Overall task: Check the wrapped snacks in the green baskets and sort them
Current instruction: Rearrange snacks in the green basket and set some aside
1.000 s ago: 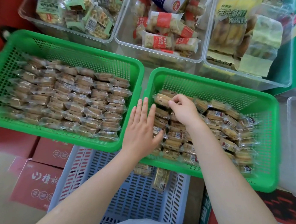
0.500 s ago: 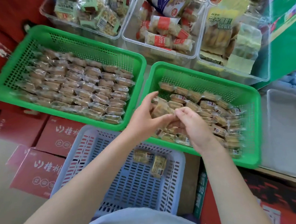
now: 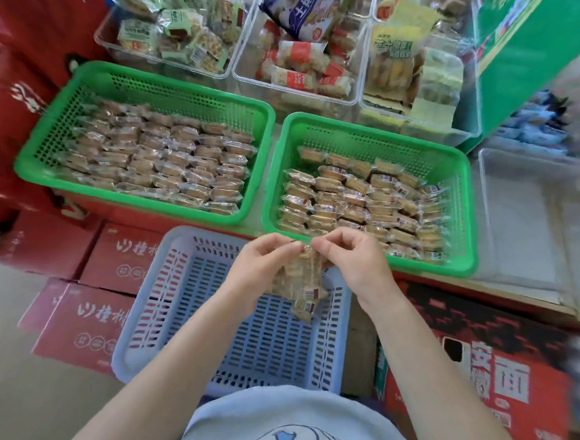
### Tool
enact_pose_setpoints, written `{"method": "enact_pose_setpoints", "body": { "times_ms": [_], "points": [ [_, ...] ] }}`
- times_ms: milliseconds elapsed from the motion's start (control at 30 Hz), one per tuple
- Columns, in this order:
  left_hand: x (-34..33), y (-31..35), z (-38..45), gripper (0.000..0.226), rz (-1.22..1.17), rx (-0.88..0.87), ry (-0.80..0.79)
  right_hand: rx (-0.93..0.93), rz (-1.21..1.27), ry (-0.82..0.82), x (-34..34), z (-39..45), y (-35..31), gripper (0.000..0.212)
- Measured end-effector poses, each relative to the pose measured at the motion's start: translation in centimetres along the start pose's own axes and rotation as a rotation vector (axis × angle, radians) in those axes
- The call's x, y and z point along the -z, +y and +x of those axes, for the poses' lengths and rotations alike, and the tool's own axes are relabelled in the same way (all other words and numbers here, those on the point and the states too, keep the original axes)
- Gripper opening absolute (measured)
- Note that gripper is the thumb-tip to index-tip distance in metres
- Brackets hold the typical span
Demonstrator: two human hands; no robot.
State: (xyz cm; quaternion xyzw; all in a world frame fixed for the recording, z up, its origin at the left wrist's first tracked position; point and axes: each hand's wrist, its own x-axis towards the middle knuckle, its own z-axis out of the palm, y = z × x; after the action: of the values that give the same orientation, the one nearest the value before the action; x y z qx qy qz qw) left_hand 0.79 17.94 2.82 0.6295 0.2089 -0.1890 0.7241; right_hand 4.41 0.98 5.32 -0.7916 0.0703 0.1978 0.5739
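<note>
Item: wrapped snack (image 3: 303, 280), clear film over a pale brown cake, small label low on the pack; somewhat blurred. Held at centre frame, above the far right part of the blue basket (image 3: 168, 262), just in front of the near rim of the right green basket (image 3: 371, 124). Long axis near vertical in the picture: top seam up between the two hands, body hanging down toward the blue basket floor.

Grip: left hand (image 3: 261, 266) and right hand (image 3: 349, 260) both pinch the top seam, fingers curled, thumbs and forefingers closed on the film from either side. Hands level and almost touching, so neither is clearly nearer; the pack hangs below both.

Room: straight down lies open slatted floor of the blue basket, where other packs appear to lie under the held one, though it is hard to separate them. Up and right, the right green basket has bare floor along its far side. The left green basket (image 3: 141, 75), upper left, is packed in tight rows.

Judgement: inspection under way; a release downward looks the shortest route
</note>
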Motion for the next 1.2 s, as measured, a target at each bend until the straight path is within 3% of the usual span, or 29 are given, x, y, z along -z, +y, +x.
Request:
{"method": "enact_pose_setpoints", "body": {
  "times_ms": [100, 167, 300, 433, 500, 567, 667, 833, 967, 1067, 1200],
  "points": [
    [0.4, -0.1, -1.2, 0.011, 0.183, -0.045, 0.023, -0.009, 0.053, 0.037, -0.3, -1.5, 0.5, 0.025],
    [0.3, -0.2, -2.1, 0.011, 0.162, -0.066, 0.064, -0.020, 0.158, 0.024, -0.4, -2.2, 0.9, 0.022],
    [1.3, -0.8, -2.8, 0.018, -0.150, -0.001, 0.148, -0.110, 0.134, -0.167, -0.4, -3.4, 1.6, 0.045],
    [2.6, -1.0, -3.7, 0.011, -0.399, 0.053, -0.069, -0.113, 0.158, -0.108, -1.4, -4.8, 2.5, 0.030],
    [3.2, -1.2, -4.0, 0.009, -0.379, 0.052, -0.186, -0.089, 0.208, -0.077, -1.6, -5.4, 2.6, 0.025],
    [3.9, -1.3, -4.2, 0.030, -0.296, 0.065, -0.255, -0.074, 0.175, -0.128, -1.7, -5.8, 2.4, 0.026],
    [4.2, -1.2, -4.6, 0.048, -0.088, 0.027, -0.181, -0.060, 0.101, -0.156, -2.3, -6.0, 2.0, 0.026],
    [4.3, -1.9, -5.0, 0.047, -0.113, -0.033, -0.037, -0.052, 0.164, 0.031, -3.4, -5.5, 1.5, 0.012],
    [4.8, -1.7, -5.1, 0.050, 0.128, -0.026, -0.199, 0.029, -0.099, 0.123, -4.1, -5.3, 1.5, 0.009],
    [4.6, -1.0, -5.0, 0.035, 0.185, 0.001, -0.285, 0.214, -0.233, 0.061, -4.4, -5.7, 0.6, 0.009],
    [4.0, -0.4, -4.5, 0.007, 0.141, -0.051, -0.115, 0.369, -0.359, 0.005, -4.8, -5.6, 0.0, 0.009]
  ]
}}
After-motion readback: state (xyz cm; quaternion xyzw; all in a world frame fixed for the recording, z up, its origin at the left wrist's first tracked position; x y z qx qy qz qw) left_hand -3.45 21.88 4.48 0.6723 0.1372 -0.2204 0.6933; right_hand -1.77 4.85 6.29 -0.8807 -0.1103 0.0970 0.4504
